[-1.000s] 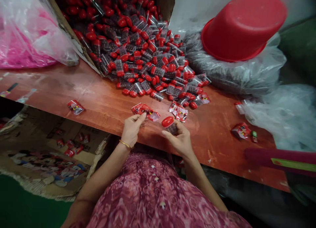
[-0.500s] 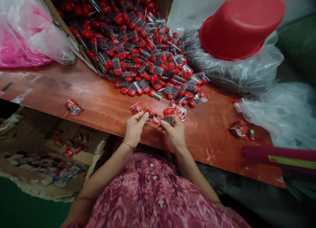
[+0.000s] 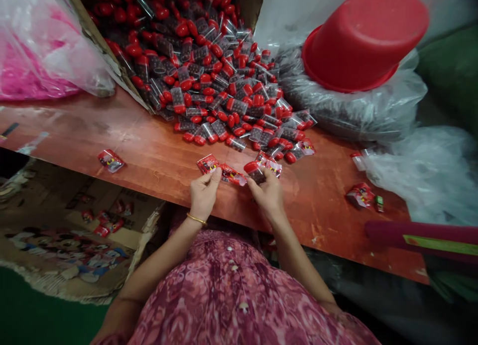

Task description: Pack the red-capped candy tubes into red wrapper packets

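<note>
Between finger and thumb, my left hand (image 3: 203,193) pinches the edge of a red printed wrapper (image 3: 233,175), whose other end reaches toward my right hand. My right hand (image 3: 268,193) is closed around a small clear container with a red cap (image 3: 254,169), its cap pointing away to the left. The tips of the right fingers are partly hidden behind the container. Another red printed wrapper (image 3: 207,163) lies on the table just beyond my left hand, and more printed wrappers (image 3: 274,168) lie behind my right hand.
A large heap of red-capped clear containers (image 3: 224,103) spills from a cardboard box (image 3: 257,6). To the right, a red tub (image 3: 358,46) sits upside down on a plastic bag (image 3: 347,111). A wrapped piece (image 3: 111,160) lies at left, above an open carton (image 3: 127,235) holding several more.
The container in my right hand has tipped from upright to leaning left. My left thumb has drawn slightly back to the left along the wrapper.
</note>
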